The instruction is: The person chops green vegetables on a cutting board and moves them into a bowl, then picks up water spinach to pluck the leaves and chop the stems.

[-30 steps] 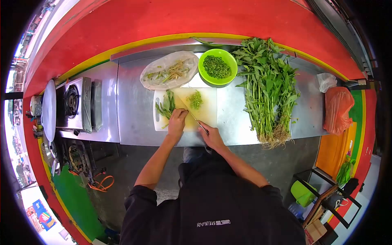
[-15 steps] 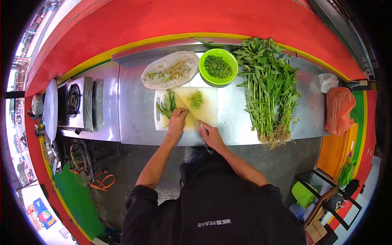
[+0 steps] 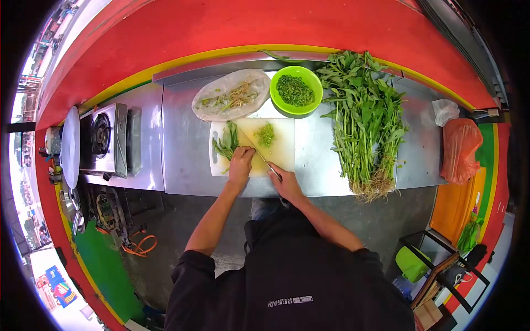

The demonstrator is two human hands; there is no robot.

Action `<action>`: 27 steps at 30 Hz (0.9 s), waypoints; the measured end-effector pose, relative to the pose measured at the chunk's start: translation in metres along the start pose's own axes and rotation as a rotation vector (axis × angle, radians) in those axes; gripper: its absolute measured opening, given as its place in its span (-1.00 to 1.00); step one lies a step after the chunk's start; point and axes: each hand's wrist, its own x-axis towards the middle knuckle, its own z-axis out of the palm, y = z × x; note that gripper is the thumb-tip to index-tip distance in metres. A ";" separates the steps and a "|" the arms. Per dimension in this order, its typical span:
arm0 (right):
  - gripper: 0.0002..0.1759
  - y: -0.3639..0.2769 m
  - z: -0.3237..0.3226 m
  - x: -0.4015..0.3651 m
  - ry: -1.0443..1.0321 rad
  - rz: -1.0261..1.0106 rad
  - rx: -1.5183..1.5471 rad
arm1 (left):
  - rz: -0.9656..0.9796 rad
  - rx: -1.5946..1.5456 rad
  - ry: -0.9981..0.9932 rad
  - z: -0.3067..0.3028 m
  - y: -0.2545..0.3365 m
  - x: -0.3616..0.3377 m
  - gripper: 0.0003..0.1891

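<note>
A white cutting board [image 3: 284, 160] lies on the metal counter. My left hand [image 3: 241, 164] is closed on green leafy stems [image 3: 227, 140] at the board's left part. In my right hand [image 3: 284, 182] is the handle of a knife [image 3: 261, 157], its blade slanting up and left across the board beside the fingers of my left hand. A small pile of chopped greens [image 3: 265, 134] rests right of the blade. Behind the board stands a green bowl [image 3: 296, 90] holding chopped greens.
A plastic bag with stem scraps [image 3: 232, 95] lies behind the board. Long leafy greens with roots [image 3: 364, 121] spread at the right. Farther right are a clear bag [image 3: 445, 112] and an orange bag [image 3: 460, 150]. A gas stove [image 3: 103, 138] stands at the left.
</note>
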 end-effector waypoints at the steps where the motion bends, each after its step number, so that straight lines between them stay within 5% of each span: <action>1: -0.56 -0.001 -0.001 0.000 0.003 -0.018 -0.004 | 0.010 0.004 0.010 0.001 -0.001 0.000 -0.81; 7: -0.56 -0.009 -0.006 0.006 -0.124 0.210 -0.019 | 0.015 -0.018 0.007 -0.003 0.003 -0.001 -0.76; 13: -0.56 -0.002 0.004 0.006 -0.007 0.018 0.034 | 0.041 0.014 -0.013 -0.008 0.003 -0.002 -0.67; 27: -0.56 -0.006 0.007 0.008 -0.003 0.064 0.023 | 0.032 0.016 0.001 -0.009 0.006 -0.003 -0.63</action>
